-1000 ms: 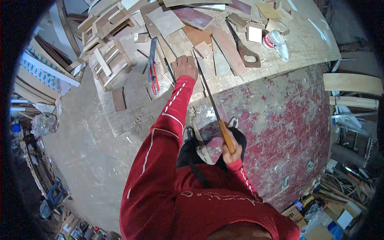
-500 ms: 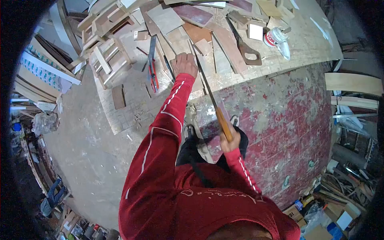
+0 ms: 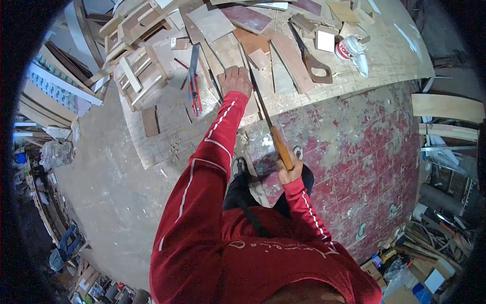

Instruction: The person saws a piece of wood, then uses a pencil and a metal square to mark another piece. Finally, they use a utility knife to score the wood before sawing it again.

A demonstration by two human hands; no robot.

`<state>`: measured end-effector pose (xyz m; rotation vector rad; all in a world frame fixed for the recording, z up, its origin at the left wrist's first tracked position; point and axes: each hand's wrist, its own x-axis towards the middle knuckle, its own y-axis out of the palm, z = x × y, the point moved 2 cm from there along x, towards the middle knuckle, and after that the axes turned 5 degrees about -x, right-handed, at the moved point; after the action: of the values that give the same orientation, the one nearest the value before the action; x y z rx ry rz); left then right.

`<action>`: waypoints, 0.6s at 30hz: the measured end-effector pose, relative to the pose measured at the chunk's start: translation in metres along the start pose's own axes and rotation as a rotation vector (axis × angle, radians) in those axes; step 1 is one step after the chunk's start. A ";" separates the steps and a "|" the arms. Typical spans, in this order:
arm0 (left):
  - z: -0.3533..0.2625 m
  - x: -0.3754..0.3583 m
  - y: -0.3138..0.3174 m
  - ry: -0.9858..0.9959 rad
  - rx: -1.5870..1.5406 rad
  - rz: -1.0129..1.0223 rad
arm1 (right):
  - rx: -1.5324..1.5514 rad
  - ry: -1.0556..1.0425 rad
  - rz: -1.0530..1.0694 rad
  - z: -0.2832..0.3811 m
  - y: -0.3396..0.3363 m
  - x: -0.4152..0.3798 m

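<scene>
My right hand (image 3: 290, 171) is closed round the wooden handle of a saw (image 3: 261, 102), whose narrow blade runs up and left over the workbench edge. My left hand (image 3: 235, 81) presses down on a pale wood piece (image 3: 223, 52) at the bench, just left of the blade; its fingers are bent and close together. Left of that hand lie a red cutter (image 3: 194, 95) and a dark slim tool (image 3: 215, 84). Where the blade meets the wood is too small to tell.
On the workbench (image 3: 377, 76) are a second handsaw (image 3: 318, 70), a white glue tub (image 3: 349, 47), wood offcuts (image 3: 254, 20) and small wooden frames (image 3: 140, 78). Planks (image 3: 448, 107) stick out at the right. Tools and scraps lie at the lower right.
My right hand has moved slightly up toward the bench, pushing the saw forward along its blade line. My left hand stays in about the same place.
</scene>
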<state>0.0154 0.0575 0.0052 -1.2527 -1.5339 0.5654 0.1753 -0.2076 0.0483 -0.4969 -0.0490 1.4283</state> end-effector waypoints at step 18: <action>0.000 0.000 -0.002 -0.006 -0.006 0.077 | 0.234 0.158 -0.096 -0.015 -0.007 -0.053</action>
<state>0.0149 0.0570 0.0067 -1.3198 -1.4978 0.6152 0.1780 -0.2624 0.0513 -0.4068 0.2158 1.2778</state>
